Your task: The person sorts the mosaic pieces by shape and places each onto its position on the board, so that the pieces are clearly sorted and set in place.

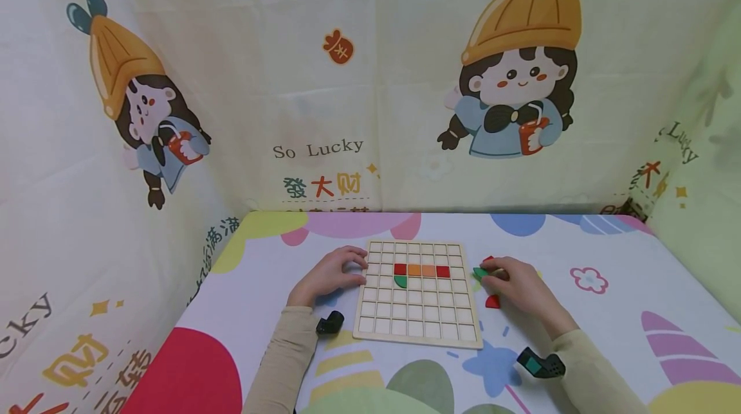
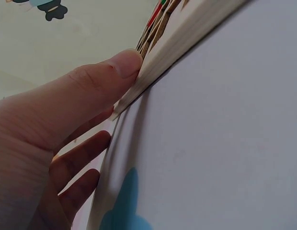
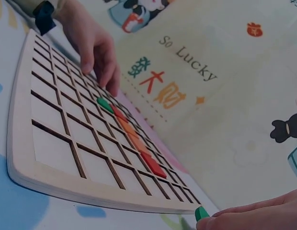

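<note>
1. Desk [image 1: 613, 243]: covered with a printed cloth, and it carries everything I list below.
2. Gridded board [image 1: 415, 311]: lies flat on the desk, its far edge short of the desk's far edge. From my feed I judge it sits between the hands so that both can reach it.
3. Left hand [image 1: 328, 276]: at the board's left edge, thumb and fingers set apart, thumb touching the rim. Nothing is lifted; I read it as a brace against sliding.
4. Right hand [image 1: 523, 285]: off the board's right edge, thumb and fingers drawn narrow in a pinch on a green piece.
5. Tile row: red tile [image 1: 400, 269], two orange tiles [image 1: 421, 270], second red tile [image 1: 442, 271], side by side in cells nearer the board's far edge than its near one.
6. Green quarter-round [image 1: 401, 281]: one cell nearer me than the left-hand red tile, held in place by the grid, I assume.
7. Held green piece [image 1: 478, 272]: just beside the board's right edge. The fingers cover much of it, so its full outline is uncertain.
8. Loose red pieces [image 1: 493, 302]: on the desk near that same edge, probably for easy reach.
</note>
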The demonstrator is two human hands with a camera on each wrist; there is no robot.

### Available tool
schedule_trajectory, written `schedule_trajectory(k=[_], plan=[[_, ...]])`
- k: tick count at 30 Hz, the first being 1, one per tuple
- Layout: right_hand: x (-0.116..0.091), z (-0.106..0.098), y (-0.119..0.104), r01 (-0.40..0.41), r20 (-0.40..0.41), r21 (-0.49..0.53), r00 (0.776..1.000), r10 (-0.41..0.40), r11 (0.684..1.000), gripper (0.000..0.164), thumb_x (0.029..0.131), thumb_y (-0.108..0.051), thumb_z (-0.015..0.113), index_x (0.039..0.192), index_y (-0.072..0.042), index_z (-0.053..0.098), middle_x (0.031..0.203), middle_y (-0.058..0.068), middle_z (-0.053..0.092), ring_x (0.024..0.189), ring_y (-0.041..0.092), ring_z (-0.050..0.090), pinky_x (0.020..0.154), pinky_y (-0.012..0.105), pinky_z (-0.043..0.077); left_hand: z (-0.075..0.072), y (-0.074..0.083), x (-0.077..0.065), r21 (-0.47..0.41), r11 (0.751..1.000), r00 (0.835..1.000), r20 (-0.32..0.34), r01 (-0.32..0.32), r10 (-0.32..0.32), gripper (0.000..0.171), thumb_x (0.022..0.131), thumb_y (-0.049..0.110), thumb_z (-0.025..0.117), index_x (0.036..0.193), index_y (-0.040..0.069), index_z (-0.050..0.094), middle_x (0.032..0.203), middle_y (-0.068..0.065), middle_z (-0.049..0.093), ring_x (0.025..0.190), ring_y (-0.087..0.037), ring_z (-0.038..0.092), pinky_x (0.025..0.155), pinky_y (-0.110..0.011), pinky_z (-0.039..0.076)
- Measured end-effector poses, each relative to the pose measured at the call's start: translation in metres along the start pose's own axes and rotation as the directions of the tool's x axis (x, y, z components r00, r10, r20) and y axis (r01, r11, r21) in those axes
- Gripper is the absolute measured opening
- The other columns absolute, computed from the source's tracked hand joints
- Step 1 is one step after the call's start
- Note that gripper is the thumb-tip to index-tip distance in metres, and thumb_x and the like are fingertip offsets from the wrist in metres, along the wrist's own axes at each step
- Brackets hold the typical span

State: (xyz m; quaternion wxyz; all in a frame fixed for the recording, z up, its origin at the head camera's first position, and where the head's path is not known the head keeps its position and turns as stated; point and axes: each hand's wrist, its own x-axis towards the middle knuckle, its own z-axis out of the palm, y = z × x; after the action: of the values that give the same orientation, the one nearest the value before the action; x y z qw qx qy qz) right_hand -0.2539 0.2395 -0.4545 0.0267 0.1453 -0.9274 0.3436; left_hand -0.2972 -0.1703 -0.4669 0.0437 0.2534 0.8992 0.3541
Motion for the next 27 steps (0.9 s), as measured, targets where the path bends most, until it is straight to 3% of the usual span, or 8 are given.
schedule_trajectory(k=[6, 13, 27], plan=[[0.002, 0.001, -0.003, 0.021, -0.003, 0.017, 1.0, -0.021, 1.0, 0.029, 0.088, -0.011, 0.072, 0.115, -0.003, 0.068, 0.112, 0.012, 0.067, 0.092, 0.024, 0.068, 0.081, 0.041, 0.056, -0.001, 0.001, 0.0, 0.001, 1.0, 1.0, 0.0, -0.003, 0.003, 0.023, 0.082, 0.024, 0.08, 0.101, 0.016, 0.072, 0.133, 0.0, 0.057, 0.13, -0.022, 0.047, 0.112, -0.042, 0.034], [0.004, 0.003, -0.013, -0.03, 0.056, 0.088, 0.998, 0.025, 0.996, 0.03, 0.089, -0.019, 0.072, 0.117, -0.007, 0.068, 0.112, 0.01, 0.067, 0.089, 0.021, 0.067, 0.068, 0.028, 0.055, -0.001, 0.0, 0.001, 0.003, 1.0, 1.0, 0.003, 0.011, -0.011, 0.023, 0.082, 0.025, 0.08, 0.102, 0.017, 0.072, 0.133, 0.002, 0.057, 0.13, -0.02, 0.046, 0.112, -0.041, 0.034], [0.006, 0.005, -0.022, -0.054, 0.076, 0.125, 0.996, 0.045, 0.991, 0.033, 0.091, -0.024, 0.07, 0.12, -0.01, 0.066, 0.115, 0.011, 0.065, 0.089, 0.019, 0.065, 0.064, 0.029, 0.054, 0.0, 0.001, 0.0, -0.006, 1.0, 1.0, -0.001, 0.011, -0.011, 0.023, 0.081, 0.025, 0.081, 0.101, 0.018, 0.072, 0.132, 0.002, 0.057, 0.13, -0.02, 0.047, 0.112, -0.041, 0.034]])
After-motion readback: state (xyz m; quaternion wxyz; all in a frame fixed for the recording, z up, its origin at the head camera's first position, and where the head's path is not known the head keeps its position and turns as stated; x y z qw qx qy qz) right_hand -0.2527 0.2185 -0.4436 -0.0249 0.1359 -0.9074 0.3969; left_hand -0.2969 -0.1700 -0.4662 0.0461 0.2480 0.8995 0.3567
